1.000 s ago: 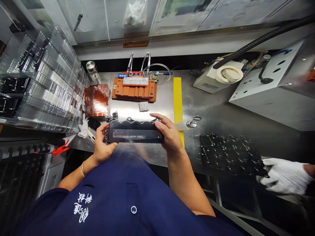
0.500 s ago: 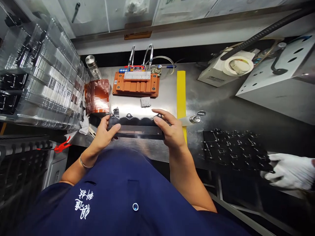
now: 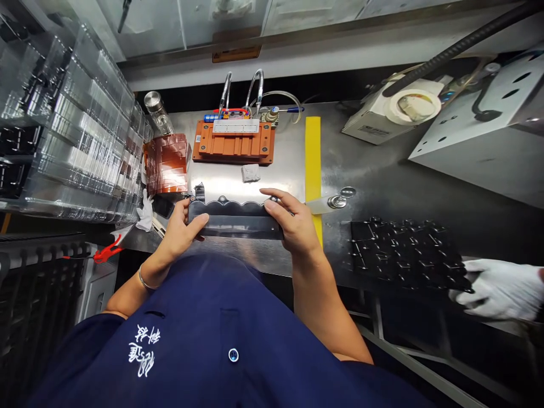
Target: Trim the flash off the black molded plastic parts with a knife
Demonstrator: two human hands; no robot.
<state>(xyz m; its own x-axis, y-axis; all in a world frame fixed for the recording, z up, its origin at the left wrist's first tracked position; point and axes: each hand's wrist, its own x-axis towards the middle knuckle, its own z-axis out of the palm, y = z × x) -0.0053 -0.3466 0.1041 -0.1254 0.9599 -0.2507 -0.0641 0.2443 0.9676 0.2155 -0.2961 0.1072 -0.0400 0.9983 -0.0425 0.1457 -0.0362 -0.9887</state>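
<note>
A metal desk (image 3: 340,170) stretches across the workplace, with an orange fixture (image 3: 236,150) standing toward its back, a white perforated strip (image 3: 236,126) on top. Left of the fixture lies a stack of glossy copper-coloured sheets (image 3: 166,164), and behind that stack, also to the fixture's left, a glass jar (image 3: 158,113) with a metal lid. Farther left of the fixture rises a pile of clear plastic trays (image 3: 93,130). A small whitish block (image 3: 250,173) sits just in front of the fixture, and a yellow strip (image 3: 313,158) runs along the desk to its right.

The long black part (image 3: 238,224), with its scalloped upper edge, is in front of the fixture, on the wearer's side. The left hand (image 3: 182,229) grasps its left end, thumb across the face; the right hand (image 3: 295,224) grasps its right end, thumb at the upper edge and forefinger stretched out. Whether the part touches the desk cannot be told.

Well to the fixture's right and nearer the wearer, a co-worker's white-gloved hand (image 3: 501,289) is at the edge of a black panel (image 3: 406,255).
</note>
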